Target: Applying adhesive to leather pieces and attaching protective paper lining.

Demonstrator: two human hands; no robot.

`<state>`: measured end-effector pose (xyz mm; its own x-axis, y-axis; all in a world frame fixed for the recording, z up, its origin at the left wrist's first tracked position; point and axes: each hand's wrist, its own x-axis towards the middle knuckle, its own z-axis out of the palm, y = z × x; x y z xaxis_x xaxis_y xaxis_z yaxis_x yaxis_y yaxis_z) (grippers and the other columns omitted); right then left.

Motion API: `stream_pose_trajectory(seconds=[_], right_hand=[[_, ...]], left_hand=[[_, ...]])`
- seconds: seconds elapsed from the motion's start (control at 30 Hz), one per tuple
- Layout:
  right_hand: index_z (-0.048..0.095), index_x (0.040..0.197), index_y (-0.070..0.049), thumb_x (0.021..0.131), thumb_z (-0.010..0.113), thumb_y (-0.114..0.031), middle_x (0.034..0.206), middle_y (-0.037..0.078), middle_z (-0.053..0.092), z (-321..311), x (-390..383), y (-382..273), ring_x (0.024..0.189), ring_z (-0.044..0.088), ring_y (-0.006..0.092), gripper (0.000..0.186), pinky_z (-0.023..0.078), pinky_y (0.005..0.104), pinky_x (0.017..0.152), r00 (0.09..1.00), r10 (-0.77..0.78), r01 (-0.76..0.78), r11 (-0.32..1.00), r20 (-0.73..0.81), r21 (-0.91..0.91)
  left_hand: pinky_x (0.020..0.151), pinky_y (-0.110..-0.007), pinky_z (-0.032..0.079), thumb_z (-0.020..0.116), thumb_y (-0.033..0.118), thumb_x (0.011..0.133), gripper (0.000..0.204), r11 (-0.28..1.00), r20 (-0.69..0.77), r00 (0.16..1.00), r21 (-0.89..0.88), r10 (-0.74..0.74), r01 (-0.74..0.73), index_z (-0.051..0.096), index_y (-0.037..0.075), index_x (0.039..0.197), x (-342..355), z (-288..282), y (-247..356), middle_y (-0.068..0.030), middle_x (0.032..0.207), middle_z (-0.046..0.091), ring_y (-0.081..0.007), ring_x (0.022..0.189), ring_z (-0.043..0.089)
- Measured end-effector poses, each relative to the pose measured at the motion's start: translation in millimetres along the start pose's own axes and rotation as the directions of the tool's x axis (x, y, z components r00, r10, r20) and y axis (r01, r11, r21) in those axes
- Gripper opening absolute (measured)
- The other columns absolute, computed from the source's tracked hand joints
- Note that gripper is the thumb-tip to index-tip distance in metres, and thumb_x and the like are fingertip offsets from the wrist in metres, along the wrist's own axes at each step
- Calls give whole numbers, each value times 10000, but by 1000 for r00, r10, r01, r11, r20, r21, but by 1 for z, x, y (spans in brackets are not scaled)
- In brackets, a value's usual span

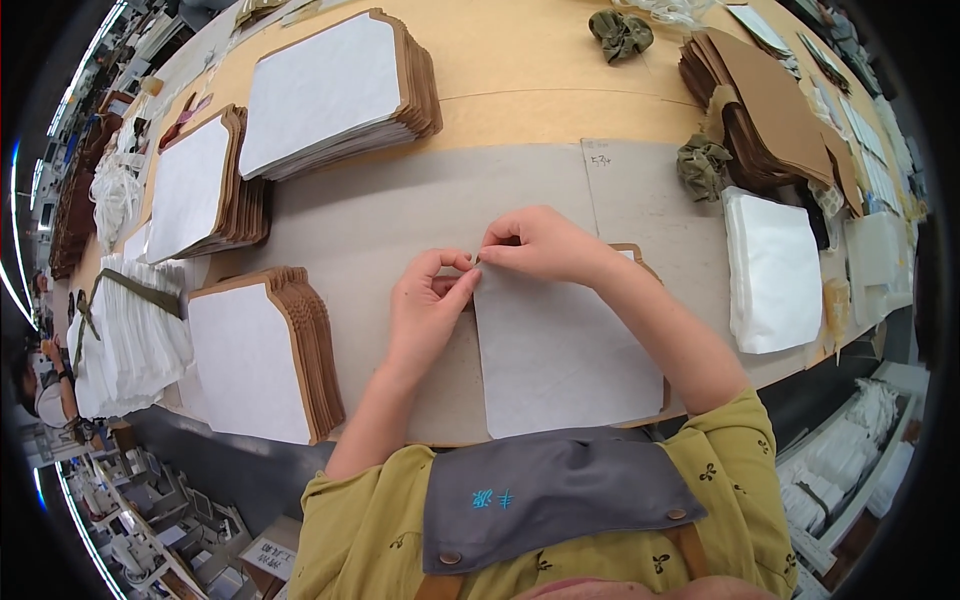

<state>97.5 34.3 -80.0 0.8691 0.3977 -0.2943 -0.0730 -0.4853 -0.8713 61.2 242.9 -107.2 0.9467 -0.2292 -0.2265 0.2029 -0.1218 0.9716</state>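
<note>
In front of me a white sheet (565, 350) lies over a brown panel (650, 262), whose edge shows along the right side and at the top right. My left hand (430, 300) pinches at the sheet's far left corner, thumb and forefinger together. From the right, my right hand (535, 243) reaches over the sheet, its thumb and forefinger closed on the same corner. The fingertips of both hands almost touch there. A small dark bit shows between them, too small to name. My right forearm covers part of the sheet and panel.
At left stand stacks of brown panels topped with white sheets: a near stack (250, 360), a middle stack (190, 185) and a far stack (325, 90). Beside them sits a tied white bundle (135, 335). Brown pieces (765, 105) and folded white cloth (770, 270) lie at right.
</note>
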Motion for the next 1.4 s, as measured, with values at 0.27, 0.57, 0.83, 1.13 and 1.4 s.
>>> stream_pose_trajectory(seconds=[0.27, 0.57, 0.83, 1.13, 1.4], right_hand=[[749, 955, -39, 884, 656, -271, 796, 114, 701, -1, 4, 2, 727, 627, 207, 259, 504, 347, 689, 1000, 10, -10, 999, 1, -31], [715, 881, -33, 877, 671, -224, 706, 14, 597, -7, 8, -2, 680, 507, 112, 195, 428, 286, 627, 990, 118, -123, 991, 78, 59], [711, 836, -43, 879, 667, -210, 731, -37, 590, -17, 7, -5, 687, 482, 75, 178, 385, 250, 619, 964, 181, -225, 946, 197, 233], [727, 870, -42, 891, 673, -206, 785, -15, 633, -13, 4, 2, 750, 514, 85, 174, 413, 255, 675, 965, 167, -217, 942, 202, 255], [728, 885, -33, 900, 677, -206, 809, -2, 654, -15, 4, 0, 778, 535, 93, 182, 432, 260, 711, 966, 164, -208, 951, 199, 229]], left_hand=[[701, -272, 565, 712, 23, 896, 97, 974, -60, 987, 181, 149, -136, 637, 1, 954, -1, 6, 3, -91, 1141, 639, -149, 818, 689], [673, -266, 546, 680, -22, 900, 102, 787, 59, 915, 491, 399, -374, 611, 12, 967, -1, 9, 4, -101, 1192, 611, -155, 828, 651], [685, -335, 545, 758, 28, 848, 208, 635, -4, 812, 625, 584, -454, 628, 40, 1010, -5, 13, 7, -76, 1212, 614, -217, 812, 663], [753, -354, 526, 799, 35, 788, 210, 635, 14, 830, 637, 558, -437, 699, 61, 971, -3, 18, 15, -71, 1200, 627, -236, 911, 636], [793, -342, 459, 795, 58, 769, 160, 414, 115, 707, 740, 698, -529, 686, 112, 873, -1, 14, 6, 13, 1127, 676, -183, 932, 628]])
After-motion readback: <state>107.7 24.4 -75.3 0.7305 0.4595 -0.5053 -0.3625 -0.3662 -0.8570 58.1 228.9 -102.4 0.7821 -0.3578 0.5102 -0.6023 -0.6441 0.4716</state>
